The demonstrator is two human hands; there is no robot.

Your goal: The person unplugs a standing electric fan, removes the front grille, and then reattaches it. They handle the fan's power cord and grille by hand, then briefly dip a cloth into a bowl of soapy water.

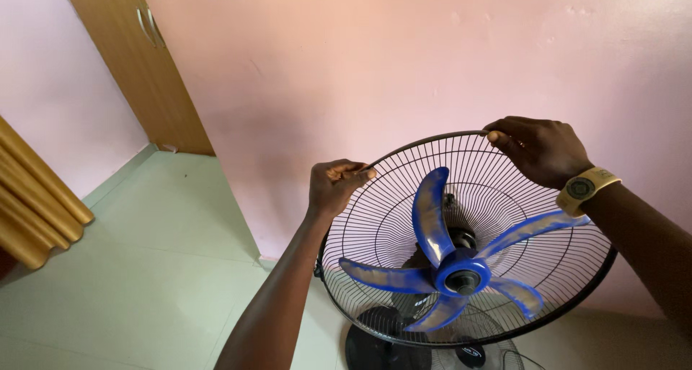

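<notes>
So I'm looking down at a standing fan with the front cover off. Both hands are gripping the top rim of the black wire rear guard [375, 226]: the left hand [335, 186] is pinching the rim at the upper left with fingers curled shut around the wire, and the right hand [537, 150] (the one wearing a yellow wristwatch [585, 190]) is closing over the rim near the top right.

The guard is sitting on the fan head, just in front of the pink wall [360, 74], with the blue blades [454, 262] exposed and the round black base [375, 348] on the pale tiled floor [158, 254] below.

My guess on handling: the guard is looking light but springy, thin wires that'll bend if squeezed mid-span, so the thick outer ring is the place to be holding it, hands well apart like now. The blades are looking like thin plastic, probably a bit dusty and easy to crack, so I'd be keeping fingers off those. The base is likely heavy enough to be keeping things steady.
</notes>
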